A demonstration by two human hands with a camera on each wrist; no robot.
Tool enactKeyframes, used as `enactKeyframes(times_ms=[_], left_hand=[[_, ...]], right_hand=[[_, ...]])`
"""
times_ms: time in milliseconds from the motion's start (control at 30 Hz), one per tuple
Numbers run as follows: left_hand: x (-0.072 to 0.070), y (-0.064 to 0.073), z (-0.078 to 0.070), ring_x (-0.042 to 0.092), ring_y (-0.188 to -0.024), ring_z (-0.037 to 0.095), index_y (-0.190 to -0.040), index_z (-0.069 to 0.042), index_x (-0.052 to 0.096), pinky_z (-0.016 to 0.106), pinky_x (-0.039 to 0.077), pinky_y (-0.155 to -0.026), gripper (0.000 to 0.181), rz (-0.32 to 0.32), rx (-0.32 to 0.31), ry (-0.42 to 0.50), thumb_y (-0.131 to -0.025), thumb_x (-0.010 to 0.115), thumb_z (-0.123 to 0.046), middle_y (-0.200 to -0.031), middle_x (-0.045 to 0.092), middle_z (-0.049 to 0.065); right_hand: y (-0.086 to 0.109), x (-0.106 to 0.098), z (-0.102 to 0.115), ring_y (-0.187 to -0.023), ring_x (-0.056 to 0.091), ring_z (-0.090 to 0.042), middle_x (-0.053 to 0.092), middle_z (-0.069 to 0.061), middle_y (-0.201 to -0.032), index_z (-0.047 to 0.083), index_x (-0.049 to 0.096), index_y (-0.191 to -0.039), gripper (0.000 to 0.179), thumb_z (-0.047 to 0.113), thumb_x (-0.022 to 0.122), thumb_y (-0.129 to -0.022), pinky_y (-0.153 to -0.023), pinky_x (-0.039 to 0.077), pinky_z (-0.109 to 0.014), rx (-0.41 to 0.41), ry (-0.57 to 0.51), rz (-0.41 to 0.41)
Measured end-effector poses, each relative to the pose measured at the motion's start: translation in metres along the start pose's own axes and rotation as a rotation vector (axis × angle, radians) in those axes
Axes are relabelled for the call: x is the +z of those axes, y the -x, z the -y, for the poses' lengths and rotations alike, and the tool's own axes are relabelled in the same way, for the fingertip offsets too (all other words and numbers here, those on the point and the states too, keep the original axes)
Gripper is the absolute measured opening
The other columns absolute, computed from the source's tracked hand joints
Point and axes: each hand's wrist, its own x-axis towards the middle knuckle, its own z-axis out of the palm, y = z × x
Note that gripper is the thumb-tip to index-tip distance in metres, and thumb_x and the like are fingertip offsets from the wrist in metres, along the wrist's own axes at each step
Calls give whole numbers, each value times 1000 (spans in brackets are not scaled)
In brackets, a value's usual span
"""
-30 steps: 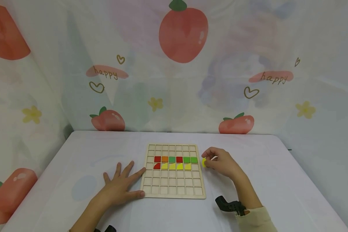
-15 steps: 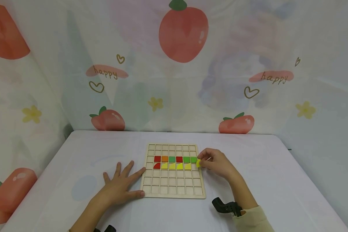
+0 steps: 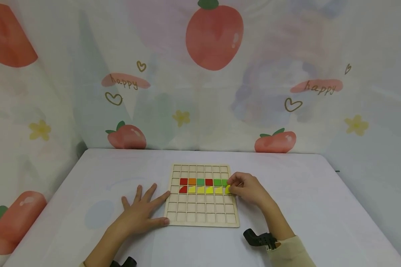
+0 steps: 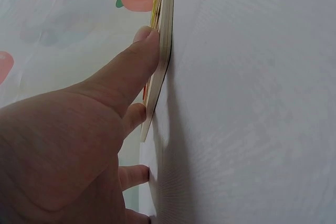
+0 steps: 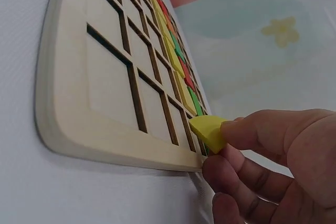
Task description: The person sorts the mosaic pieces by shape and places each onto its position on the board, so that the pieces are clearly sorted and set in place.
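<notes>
A wooden grid board [image 3: 202, 223] lies on the table with two rows of coloured tiles in its cells. The upper row runs red, orange [image 3: 192, 181], teal, red and green; the lower has a red curved-edged tile [image 3: 183, 189] followed by several yellow ones [image 3: 201, 190]. My right hand [image 3: 250, 188] pinches a yellow quarter-circle tile [image 5: 209, 131] between thumb and fingers. That tile is tilted over the right end of the lower row, at the board's right edge. My left hand [image 3: 141, 217] lies with fingers spread, its thumb [image 4: 142, 51] and index finger against the board's left edge.
A white cloth covers the table [image 3: 120, 167]. Behind it hangs a printed curtain [image 3: 214, 104] with fruit, flowers and hearts. Black wrist mounts [image 3: 260, 238] sit on both forearms, the right one low over the table.
My right hand has moved left with the yellow tile, from beside the board to over its right edge. The left hand stays in place. The head view has shifted slightly.
</notes>
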Motion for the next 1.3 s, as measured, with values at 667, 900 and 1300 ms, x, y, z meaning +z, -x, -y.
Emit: enactKeyframes(times_ms=[667, 900, 1300], left_hand=[[2, 3, -2, 5, -146, 60, -151, -42, 41, 90, 2, -93, 88, -5, 12, -13, -74, 64, -77, -164, 23, 15], [2, 6, -3, 3, -146, 60, -151, -41, 41, 90, 0, -92, 88, 2, 16, 0, -74, 65, -77, -165, 21, 15], [0, 9, 1, 2, -146, 60, -151, -41, 41, 90, -1, -92, 88, 14, 0, 6, -74, 66, -76, -165, 21, 15]], right_hand=[[8, 10, 1, -72, 52, -16, 57, 1, -74, 18, 67, -87, 14, 17, 80, -82, -61, 41, -30, 33, 213, -44], [12, 11, 5, -77, 52, -16, 59, 2, -79, 20, 75, -95, 11, 14, 77, -85, -65, 42, -30, 28, 225, -25], [10, 9, 8, -79, 52, -17, 59, 0, -84, 19, 77, -96, 17, 7, 76, -83, -66, 45, -31, 23, 182, 28]])
